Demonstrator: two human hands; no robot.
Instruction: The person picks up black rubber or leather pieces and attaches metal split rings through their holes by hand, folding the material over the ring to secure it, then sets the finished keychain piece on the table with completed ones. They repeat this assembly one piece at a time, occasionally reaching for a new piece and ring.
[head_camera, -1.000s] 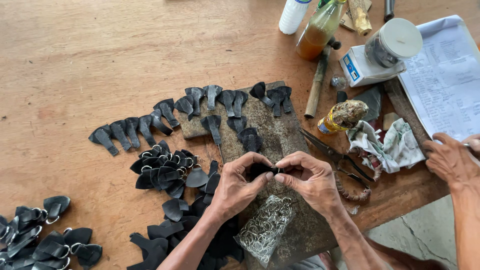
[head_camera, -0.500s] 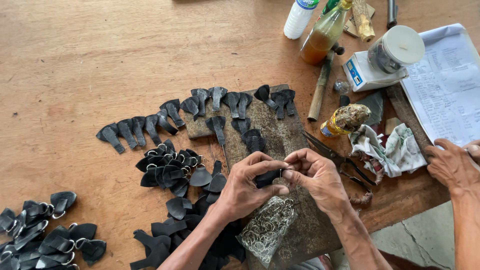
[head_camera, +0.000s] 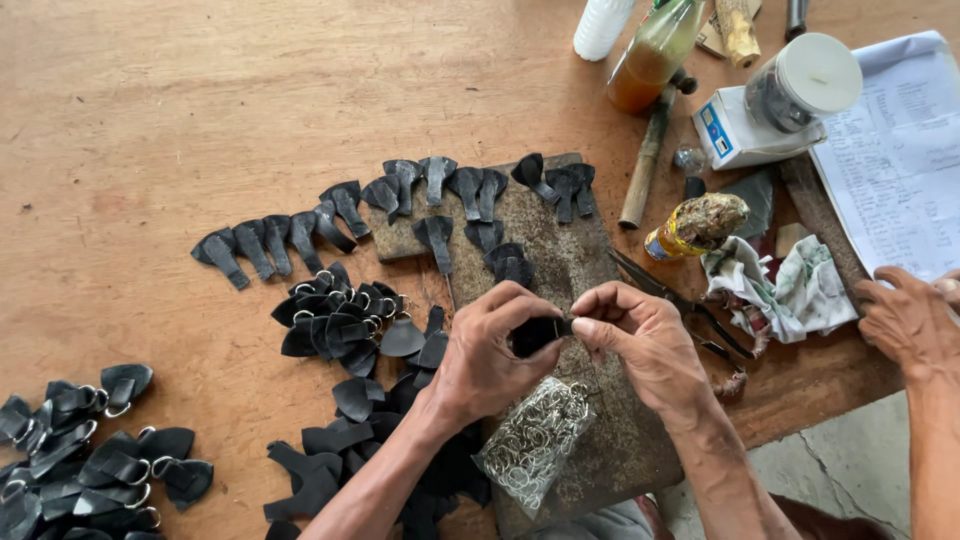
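My left hand (head_camera: 490, 352) and my right hand (head_camera: 645, 340) meet over a dark work board (head_camera: 590, 270), both pinching one small black leather piece (head_camera: 540, 332) between the fingertips. Just below my hands lies a clear bag of metal rings (head_camera: 535, 440). A row of flat black leather pieces (head_camera: 400, 205) runs across the table and the board's top edge. A heap of pieces fitted with rings (head_camera: 335, 315) sits left of my left hand. More plain pieces (head_camera: 330, 455) lie under my left forearm.
Another pile of ringed pieces (head_camera: 85, 440) lies at the bottom left. Scissors (head_camera: 680, 300), a rag (head_camera: 790, 290), a glue pot (head_camera: 695, 225), an amber bottle (head_camera: 655, 55), a jar on a box (head_camera: 790, 90) and paper sheets (head_camera: 900, 150) crowd the right. Another person's hand (head_camera: 910, 320) rests on the table's right edge.
My hands stay together on the black piece, fingers shifting slightly as they work it. The view has drifted a little; the other person's hand remains in place.
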